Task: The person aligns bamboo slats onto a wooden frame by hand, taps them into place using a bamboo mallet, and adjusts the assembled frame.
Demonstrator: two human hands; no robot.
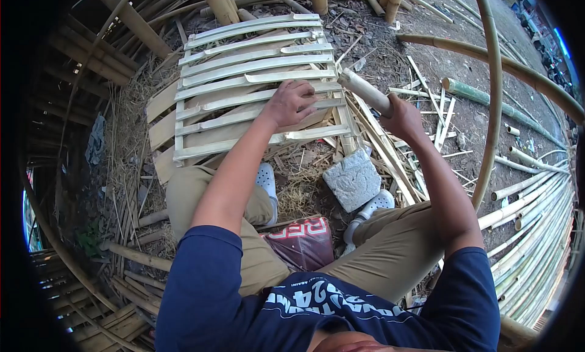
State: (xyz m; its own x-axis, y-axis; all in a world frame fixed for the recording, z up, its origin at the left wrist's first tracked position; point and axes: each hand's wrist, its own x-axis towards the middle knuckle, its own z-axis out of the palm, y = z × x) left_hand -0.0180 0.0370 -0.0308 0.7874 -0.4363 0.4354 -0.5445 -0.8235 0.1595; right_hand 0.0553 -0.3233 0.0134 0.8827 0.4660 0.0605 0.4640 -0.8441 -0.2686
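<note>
The right hand grips a bamboo piece.

Bare brown earth, strewn with straw and thin split slivers, makes the floor. At right, long bamboo poles lie bunched together, fanning out toward the near side (some greenish, most pale). A curved pole arches upright across the right. At left stands a dim framework of bamboo slats, with a crumpled bluish cloth low beside it. Thick bamboo posts rise at the far side. Daylight falls softly, brighter at right.
</note>
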